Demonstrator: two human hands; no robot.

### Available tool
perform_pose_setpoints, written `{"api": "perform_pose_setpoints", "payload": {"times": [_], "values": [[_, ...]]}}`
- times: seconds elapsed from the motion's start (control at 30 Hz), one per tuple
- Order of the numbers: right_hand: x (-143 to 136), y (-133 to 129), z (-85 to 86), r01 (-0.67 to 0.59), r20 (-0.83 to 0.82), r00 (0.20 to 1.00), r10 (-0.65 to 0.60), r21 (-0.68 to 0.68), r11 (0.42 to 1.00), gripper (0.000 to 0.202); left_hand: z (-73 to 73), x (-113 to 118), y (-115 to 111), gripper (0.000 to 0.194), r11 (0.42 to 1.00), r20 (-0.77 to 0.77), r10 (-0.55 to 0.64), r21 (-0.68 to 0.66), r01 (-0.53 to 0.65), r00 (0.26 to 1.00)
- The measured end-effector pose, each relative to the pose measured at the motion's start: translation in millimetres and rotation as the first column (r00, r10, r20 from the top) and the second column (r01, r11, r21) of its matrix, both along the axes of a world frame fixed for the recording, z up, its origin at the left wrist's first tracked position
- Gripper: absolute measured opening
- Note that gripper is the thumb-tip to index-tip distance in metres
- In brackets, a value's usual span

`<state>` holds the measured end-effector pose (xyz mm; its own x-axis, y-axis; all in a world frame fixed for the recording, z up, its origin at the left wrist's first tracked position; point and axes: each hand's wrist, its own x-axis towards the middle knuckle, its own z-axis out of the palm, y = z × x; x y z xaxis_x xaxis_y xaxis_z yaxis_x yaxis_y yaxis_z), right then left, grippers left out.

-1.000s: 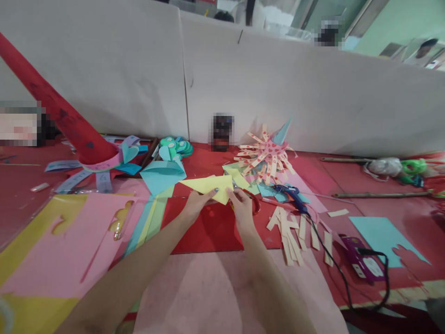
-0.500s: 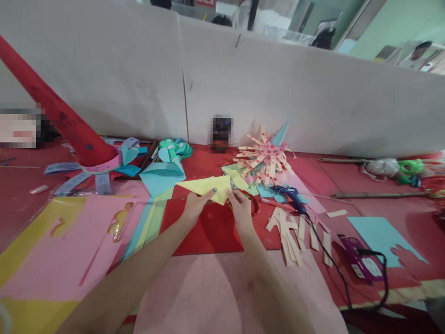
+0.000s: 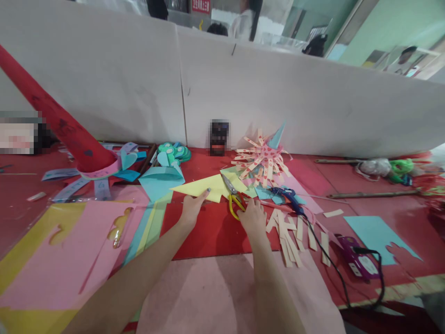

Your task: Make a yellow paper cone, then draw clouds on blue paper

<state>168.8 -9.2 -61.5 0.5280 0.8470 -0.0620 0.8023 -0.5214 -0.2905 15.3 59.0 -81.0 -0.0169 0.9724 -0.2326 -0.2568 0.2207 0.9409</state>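
My left hand (image 3: 191, 211) pinches the lower edge of a folded piece of yellow paper (image 3: 198, 186), its thumb lying on top. The paper tapers to a point on the left. My right hand (image 3: 253, 216) is closed at the handles of the scissors (image 3: 231, 187), which have one yellow and one red loop; its fingers partly cover the red loop. The blades point up and left, close to the yellow paper's right side. Beneath both hands lies a red board (image 3: 208, 236).
A blue glue gun (image 3: 292, 199) with a black cable and several cream paper strips (image 3: 288, 241) lie right. Behind stands a fringed paper hat (image 3: 269, 155). A tall red cone hat (image 3: 69, 125) and pink sheets (image 3: 73, 250) are left. A purple box (image 3: 358, 257) sits far right.
My right hand has let go of the yellow paper and moved right and down to the scissors, which now show more fully. My left hand still holds the paper, slightly farther left.
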Motion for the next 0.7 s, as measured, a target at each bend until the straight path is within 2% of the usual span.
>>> {"api": "perform_pose_setpoints", "payload": {"times": [0.4, 0.7], "values": [[8.6, 1.8, 5.2, -0.060, -0.059, 0.996, 0.061, 0.022, 0.998, 0.038, -0.5, -0.9, -0.5, 0.045, 1.000, -0.047, -0.022, -0.016, 0.022, 0.999], [-2.6, 5.1, -0.2, -0.041, 0.062, 0.997, 0.039, 0.024, 0.999, 0.034, 1.7, 1.5, -0.6, 0.045, 1.000, 0.003, 0.015, -0.024, -0.015, 1.000]]}}
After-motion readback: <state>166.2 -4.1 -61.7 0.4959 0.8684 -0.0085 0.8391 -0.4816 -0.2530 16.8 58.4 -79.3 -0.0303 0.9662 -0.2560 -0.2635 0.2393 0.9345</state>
